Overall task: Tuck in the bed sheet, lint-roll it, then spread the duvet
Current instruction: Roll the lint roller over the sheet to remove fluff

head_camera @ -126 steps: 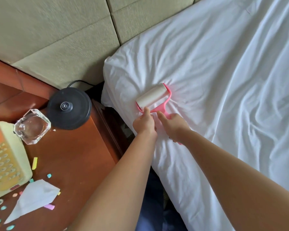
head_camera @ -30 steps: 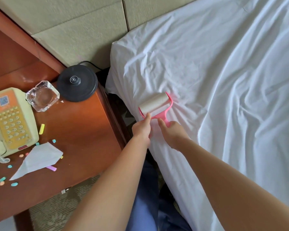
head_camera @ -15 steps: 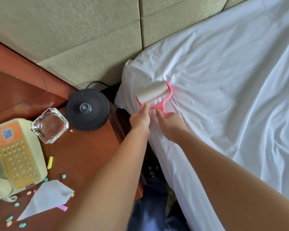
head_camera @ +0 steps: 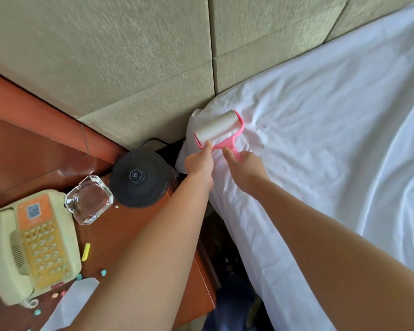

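Up at the headboard corner of the bed sheet (head_camera: pixel 320 144) we've got the pink lint roller (head_camera: pixel 219 131) lying on the fabric. Our right hand (head_camera: pixel 245 172) grips its handle, while our left hand (head_camera: pixel 199 163) touches the frame, close alongside.

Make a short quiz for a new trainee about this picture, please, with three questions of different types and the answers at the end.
1. True or false: the lint roller lies on the white sheet near the bed corner beside the headboard.
2. Which hand holds the pink handle? A) left hand B) right hand C) neither
3. Fill in: between the telephone and the black kettle base on the nightstand stands a glass ____.

Key: 1 true; 2 B; 3 ashtray.
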A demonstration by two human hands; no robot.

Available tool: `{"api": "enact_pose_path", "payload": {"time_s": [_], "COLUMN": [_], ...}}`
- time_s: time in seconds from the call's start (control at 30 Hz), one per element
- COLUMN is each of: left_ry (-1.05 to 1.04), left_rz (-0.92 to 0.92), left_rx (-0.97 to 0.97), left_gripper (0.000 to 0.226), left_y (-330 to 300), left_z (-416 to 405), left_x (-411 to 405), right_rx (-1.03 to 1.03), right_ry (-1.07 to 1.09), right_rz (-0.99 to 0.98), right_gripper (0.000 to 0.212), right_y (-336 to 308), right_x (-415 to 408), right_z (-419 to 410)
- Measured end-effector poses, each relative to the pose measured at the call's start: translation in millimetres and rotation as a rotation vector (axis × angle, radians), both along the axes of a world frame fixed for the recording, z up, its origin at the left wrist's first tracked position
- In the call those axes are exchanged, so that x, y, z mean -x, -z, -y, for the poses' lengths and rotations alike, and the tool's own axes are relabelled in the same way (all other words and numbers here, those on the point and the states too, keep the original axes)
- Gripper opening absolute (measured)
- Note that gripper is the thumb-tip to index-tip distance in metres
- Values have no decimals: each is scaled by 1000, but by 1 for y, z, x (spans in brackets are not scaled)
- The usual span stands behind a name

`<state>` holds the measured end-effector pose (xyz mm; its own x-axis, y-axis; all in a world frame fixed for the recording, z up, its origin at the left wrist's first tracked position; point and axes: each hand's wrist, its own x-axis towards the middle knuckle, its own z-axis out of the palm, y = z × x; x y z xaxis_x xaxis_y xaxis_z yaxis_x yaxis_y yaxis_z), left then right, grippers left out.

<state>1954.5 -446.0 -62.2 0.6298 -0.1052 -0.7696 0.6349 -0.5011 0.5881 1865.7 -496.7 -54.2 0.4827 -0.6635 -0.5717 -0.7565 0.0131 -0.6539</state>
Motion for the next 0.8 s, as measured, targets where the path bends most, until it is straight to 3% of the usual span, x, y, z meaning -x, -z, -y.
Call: {"api": "enact_pose_path", "payload": {"time_s": [0.1, 0.23, 0.5, 0.8], "left_ry": [-50, -17, 352, 660], "left_rz": [20, 34, 128, 214], "left_rx": [55, 117, 101, 61], "left_gripper": [35, 36, 44, 27], "left_y": [-9, -29, -50, -44], "left_z": [-10, -18, -43, -59], "left_x": [26, 77, 207, 294], "right_rx": [42, 15, -36, -82], "right_ry": [-5, 113, 210, 319], "right_rz": [21, 49, -24, -15], "right_gripper": [53, 60, 67, 62], "right_y": [-8, -18, -41, -37], "right_x": [25, 77, 219, 335], "right_z": [-9, -16, -26, -46]}}
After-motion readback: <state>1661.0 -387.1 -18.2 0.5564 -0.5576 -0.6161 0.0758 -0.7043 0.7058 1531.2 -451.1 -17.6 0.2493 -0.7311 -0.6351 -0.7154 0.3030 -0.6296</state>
